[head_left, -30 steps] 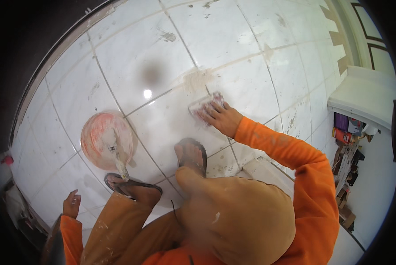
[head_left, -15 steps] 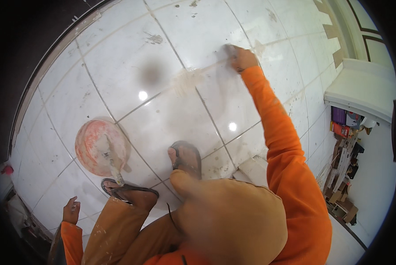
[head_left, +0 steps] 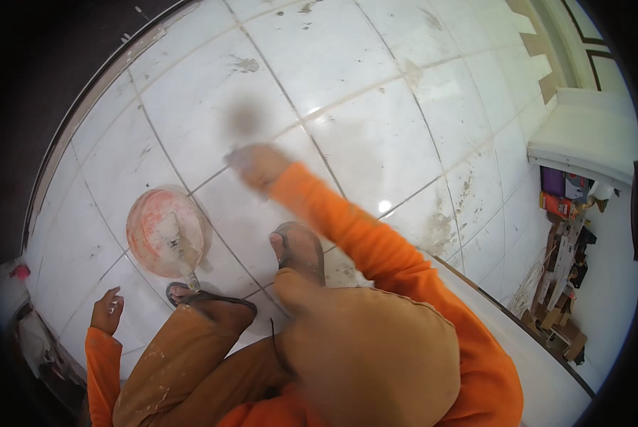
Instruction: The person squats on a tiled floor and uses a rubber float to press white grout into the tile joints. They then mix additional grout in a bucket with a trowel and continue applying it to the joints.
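Observation:
My right hand [head_left: 262,167] is stretched out over the white tiled floor [head_left: 354,164], close to a joint between two tiles. Its fingers are closed on a small greyish thing, blurred by motion, whose kind I cannot make out. Away to the lower left, my left hand [head_left: 108,311] hangs beside my knee with loosely bent fingers and nothing in it. Between the hands, in front of my left foot, lies a round pinkish basin [head_left: 140,231] smeared with pale paste. A paste-coated tool [head_left: 184,265] leans in it, its end toward my sandal.
My sandalled feet [head_left: 301,249] stand on the tiles near the basin. A white step or ledge [head_left: 575,132] is at the right, with boxes and loose odds and ends [head_left: 561,263] below it. A dark-edged border [head_left: 63,135] runs along the left.
My right hand has swept left and nearer, from the far right tiles toward the basin. The beige smear around the middle joint is gone. My left hand has shifted slightly up and left.

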A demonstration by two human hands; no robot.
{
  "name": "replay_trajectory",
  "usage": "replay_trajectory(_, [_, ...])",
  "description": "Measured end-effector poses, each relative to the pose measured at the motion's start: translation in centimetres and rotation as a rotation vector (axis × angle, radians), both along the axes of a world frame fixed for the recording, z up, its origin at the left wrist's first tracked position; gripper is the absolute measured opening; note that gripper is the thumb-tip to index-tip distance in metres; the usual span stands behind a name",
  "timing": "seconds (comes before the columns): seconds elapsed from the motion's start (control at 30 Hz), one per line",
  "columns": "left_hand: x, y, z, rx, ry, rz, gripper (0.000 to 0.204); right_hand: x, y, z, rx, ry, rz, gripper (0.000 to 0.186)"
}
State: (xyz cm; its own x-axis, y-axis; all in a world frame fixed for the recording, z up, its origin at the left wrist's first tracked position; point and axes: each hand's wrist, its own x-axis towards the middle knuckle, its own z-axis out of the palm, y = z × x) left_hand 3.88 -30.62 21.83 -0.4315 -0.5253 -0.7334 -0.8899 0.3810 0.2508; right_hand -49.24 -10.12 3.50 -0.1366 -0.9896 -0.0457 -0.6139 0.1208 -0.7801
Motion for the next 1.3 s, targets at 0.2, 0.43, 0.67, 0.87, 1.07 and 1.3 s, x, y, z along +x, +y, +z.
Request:
replay_trajectory(0.2, [3.3, 2.2, 0.5, -0.031, 0.004, 0.084, 0.037, -17.3, 3.9, 7.4, 0.47, 0.272, -0.537, 0.042])
replay_trajectory(0.43, [11.2, 4.4, -0.1, -0.057, -0.104, 0.2, 0.037, -29.4, 9.9, 6.3, 0.433, 0.329, -0.558, 0.042])
replay_trajectory(0.67, [17.1, 5.9, -2.0, 0.076, -0.087, 0.305, 0.042, -27.2, 7.7, 4.6, 0.554, 0.615, -0.421, 0.045])
replay_trajectory(0.87, [10.0, 5.2, -1.0, 0.136, -0.148, 0.166, 0.04, -10.9, 5.4, 0.5, 0.424, 0.675, -0.181, 0.058])
replay_trajectory(1.07, [8.7, -0.9, -2.4, 0.058, 0.187, 0.426, 0.042, -22.5, 7.0, 1.5, 0.212, 0.39, -0.302, 0.051])
replay_trajectory(1.3, [12.1, 1.0, -1.7, -0.002, -0.088, 0.255, 0.039, -24.9, 6.7, 3.5, 0.675, 0.621, -0.446, 0.047])
